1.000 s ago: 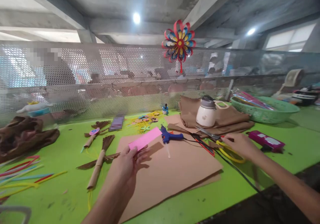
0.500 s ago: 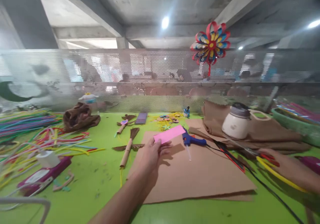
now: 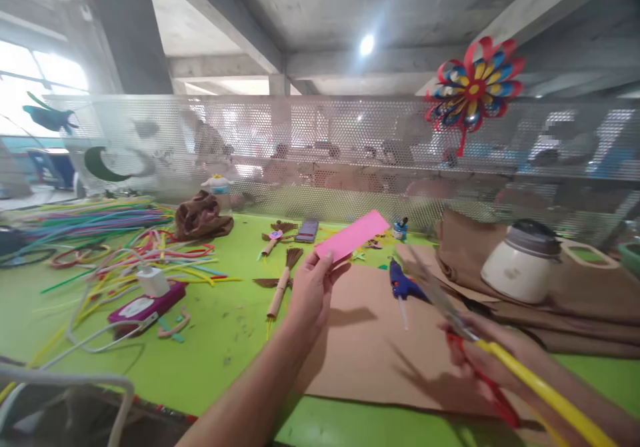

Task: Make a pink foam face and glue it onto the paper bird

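My left hand [image 3: 311, 288] pinches one end of a pink paper strip [image 3: 354, 236] between thumb and fingers, holding it up over brown sheets [image 3: 370, 360]. At the right, my right hand [image 3: 493, 350] grips scissors [image 3: 443, 302] with red and yellow handles, slightly blurred. Their blades point up and left, apart from the paper. Between the hands, a blue glue gun [image 3: 400, 284] lies on the brown sheets, a glue stick poking from its rear. Left of my left hand is a rolled brown paper figure [image 3: 279, 292] with winglike pieces and yellow strings.
A white jug [image 3: 520, 264] with a dark lid stands on folded brown fabric [image 3: 600, 294]. A purple power strip [image 3: 145, 307] with a white plug, colourful pipe cleaners [image 3: 100, 220] and crumpled brown cloth [image 3: 200, 217] lie left. A perforated screen [image 3: 330, 167] bounds the green table's back.
My right hand has lifted the scissors from the right side and brought them left, towards the brown sheets. The pink strip is raised slightly. The view has turned left.
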The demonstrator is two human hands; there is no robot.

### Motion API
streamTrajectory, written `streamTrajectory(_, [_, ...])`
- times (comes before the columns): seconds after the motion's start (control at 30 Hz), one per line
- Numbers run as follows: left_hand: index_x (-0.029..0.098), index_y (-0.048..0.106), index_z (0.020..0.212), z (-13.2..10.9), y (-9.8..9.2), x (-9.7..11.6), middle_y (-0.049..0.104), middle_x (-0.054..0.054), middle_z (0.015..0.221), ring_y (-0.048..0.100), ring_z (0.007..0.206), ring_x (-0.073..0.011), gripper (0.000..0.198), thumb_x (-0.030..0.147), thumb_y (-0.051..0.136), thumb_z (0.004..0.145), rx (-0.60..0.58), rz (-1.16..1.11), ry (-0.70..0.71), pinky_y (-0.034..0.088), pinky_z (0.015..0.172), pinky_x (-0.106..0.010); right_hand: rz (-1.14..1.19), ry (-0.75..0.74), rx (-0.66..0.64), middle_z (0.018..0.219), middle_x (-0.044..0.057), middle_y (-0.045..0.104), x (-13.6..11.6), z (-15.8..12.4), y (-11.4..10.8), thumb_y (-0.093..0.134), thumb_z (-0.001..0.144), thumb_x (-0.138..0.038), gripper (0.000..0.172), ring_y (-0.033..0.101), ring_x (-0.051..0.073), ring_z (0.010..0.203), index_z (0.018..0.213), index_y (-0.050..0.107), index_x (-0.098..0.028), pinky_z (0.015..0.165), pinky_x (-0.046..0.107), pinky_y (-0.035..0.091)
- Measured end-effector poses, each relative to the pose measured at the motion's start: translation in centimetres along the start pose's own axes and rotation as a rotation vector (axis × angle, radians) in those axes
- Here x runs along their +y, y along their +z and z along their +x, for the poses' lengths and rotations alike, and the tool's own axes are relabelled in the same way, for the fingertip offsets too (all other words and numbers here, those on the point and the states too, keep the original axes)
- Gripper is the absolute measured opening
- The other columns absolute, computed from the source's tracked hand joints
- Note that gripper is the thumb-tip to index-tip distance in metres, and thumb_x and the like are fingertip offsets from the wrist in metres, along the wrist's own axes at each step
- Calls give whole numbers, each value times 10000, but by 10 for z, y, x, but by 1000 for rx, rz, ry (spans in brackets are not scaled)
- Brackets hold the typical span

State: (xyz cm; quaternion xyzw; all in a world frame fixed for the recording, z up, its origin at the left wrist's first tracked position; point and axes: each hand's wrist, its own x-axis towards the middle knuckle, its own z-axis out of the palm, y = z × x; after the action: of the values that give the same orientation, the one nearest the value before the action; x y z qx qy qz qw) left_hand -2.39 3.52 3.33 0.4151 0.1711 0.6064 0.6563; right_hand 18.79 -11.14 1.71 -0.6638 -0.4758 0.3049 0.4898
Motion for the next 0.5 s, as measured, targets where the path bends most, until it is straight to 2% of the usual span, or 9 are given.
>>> streamTrajectory(0.1, [114,583,1008,1,-1,7,620,-71,1038,599,918,-177,176,183,569,847,9,-36,35,477,848,-387,64,-90,-164,721,48,620,-28,0,43,684,608,-431,330,585,153,622,821,646,-183,489,208,446])
streamTrajectory(0.13, [110,591,996,1,0,8,625,-76,1028,600,909,-172,168,176,570,843,5,-44,35,476,854,-381,78,-86,-224,750,49,617,-34,1,52,659,656,-442,356,589,158,662,891,636,-176,513,211,454])
streamTrajectory(0.23, [93,619,968,-3,4,6,639,-105,1008,598,900,-175,158,163,567,836,-26,-62,18,470,869,-365,108,-67,-306,666,6,554,-40,7,72,554,745,-524,440,514,118,516,990,597,-161,426,214,404])
streamTrajectory(0.3, [87,633,954,-7,7,3,643,-118,999,595,908,-185,156,159,566,833,-51,-70,1,471,868,-358,127,-75,-316,654,-8,536,-36,10,81,544,747,-548,473,480,98,476,1008,590,-156,432,219,391])
streamTrajectory(0.5, [95,631,925,-18,18,-1,646,-119,1003,583,973,-218,127,147,547,844,-96,-81,-40,469,869,-369,255,-74,-217,651,-8,532,-26,10,92,580,727,-553,521,456,87,474,1053,580,-146,427,217,351])
